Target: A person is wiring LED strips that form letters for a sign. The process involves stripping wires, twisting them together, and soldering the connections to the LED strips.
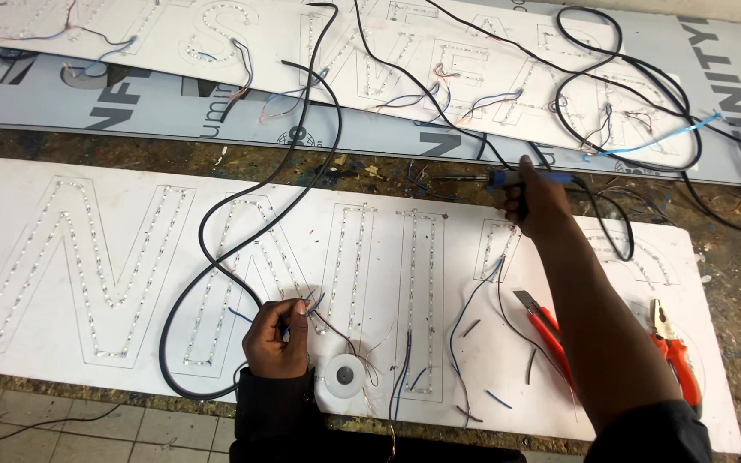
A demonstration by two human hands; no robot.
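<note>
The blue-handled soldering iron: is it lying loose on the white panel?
No, the right hand grips the blue-handled soldering iron above the bench gap, off the white panel.

White board (62, 343): matt, smooth sheet, plastic-looking, studded with small glossy LEDs (87, 283). Black cable (216, 257): smooth rubbery sheath. Iron (533, 179): blue plastic handle, gripped by right hand (532, 201). Pliers (675, 351): metal jaws, orange plastic grips. Bench (731, 257): rough, stained wood. Thin wires (306, 302) pinched by left hand (276, 339): plastic-insulated.

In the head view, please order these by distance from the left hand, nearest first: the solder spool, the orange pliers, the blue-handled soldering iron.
From the left hand:
1. Solder spool, just to its right.
2. Blue-handled soldering iron, up at the right hand.
3. Orange pliers, far right on the board.
</note>
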